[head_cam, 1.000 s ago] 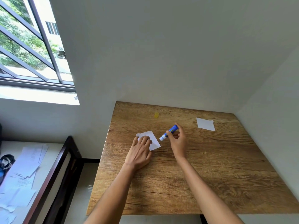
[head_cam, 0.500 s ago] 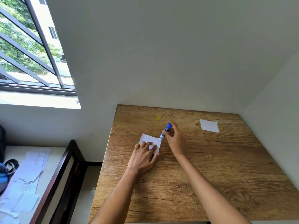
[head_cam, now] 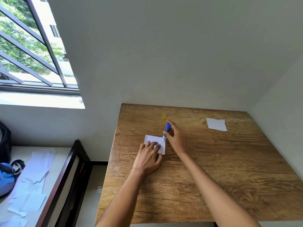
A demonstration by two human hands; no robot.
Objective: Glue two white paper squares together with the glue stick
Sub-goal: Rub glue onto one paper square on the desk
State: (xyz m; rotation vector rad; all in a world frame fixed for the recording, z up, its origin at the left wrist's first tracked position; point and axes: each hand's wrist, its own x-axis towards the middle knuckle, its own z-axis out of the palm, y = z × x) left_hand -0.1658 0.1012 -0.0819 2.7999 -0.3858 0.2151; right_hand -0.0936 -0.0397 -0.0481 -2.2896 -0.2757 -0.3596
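Note:
A white paper square lies on the wooden table, left of centre. My left hand lies flat on its near part, fingers spread, pinning it down. My right hand grips a blue glue stick, held nearly upright with its white tip touching the square's right edge. The second white paper square lies by itself at the far right of the table. A small yellow cap stands near the table's far edge, just beyond the glue stick.
White walls close off the table's far and right sides. To the left, lower down, is a dark-framed surface with loose papers and a blue object. A barred window is at upper left.
My right hand swung the glue stick from a slant to nearly upright and brought its tip down onto the square's right edge. My left hand stays pressed on the paper.

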